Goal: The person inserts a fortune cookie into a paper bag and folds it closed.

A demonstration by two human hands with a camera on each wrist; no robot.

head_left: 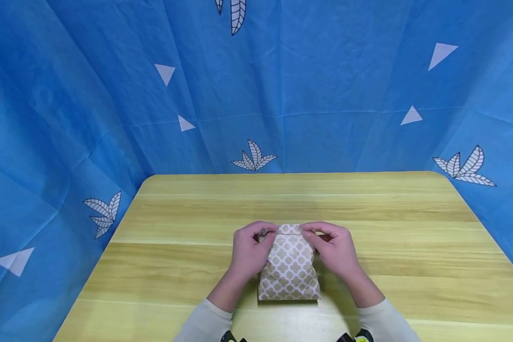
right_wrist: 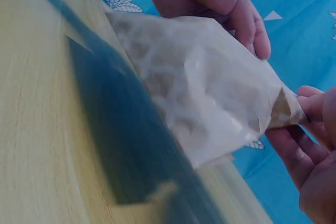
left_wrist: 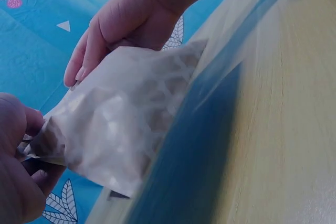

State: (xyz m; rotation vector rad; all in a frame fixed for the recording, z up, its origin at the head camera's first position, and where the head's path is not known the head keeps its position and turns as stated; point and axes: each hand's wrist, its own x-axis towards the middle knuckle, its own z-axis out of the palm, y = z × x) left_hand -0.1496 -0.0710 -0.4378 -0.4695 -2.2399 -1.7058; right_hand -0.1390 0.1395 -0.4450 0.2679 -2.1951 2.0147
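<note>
A paper bag [head_left: 291,268] with a tan and white lattice pattern stands between my hands, its top edge folded over in a narrow band. My left hand [head_left: 251,249] pinches the left end of that fold between thumb and fingers. At the right end, my right hand [head_left: 334,247] pinches the fold the same way. The left wrist view shows the bag [left_wrist: 131,114] bulging, with a crease at the corner by the left fingers. In the right wrist view the bag's side [right_wrist: 194,82] is puffed out too. Its contents are hidden.
The wooden table [head_left: 175,266] has light, streaked grain and rounded far corners. Behind it and along both sides hangs a blue curtain [head_left: 346,85] printed with white leaves and triangles. Dark bands show at the wrists, near the pale sleeves [head_left: 386,323].
</note>
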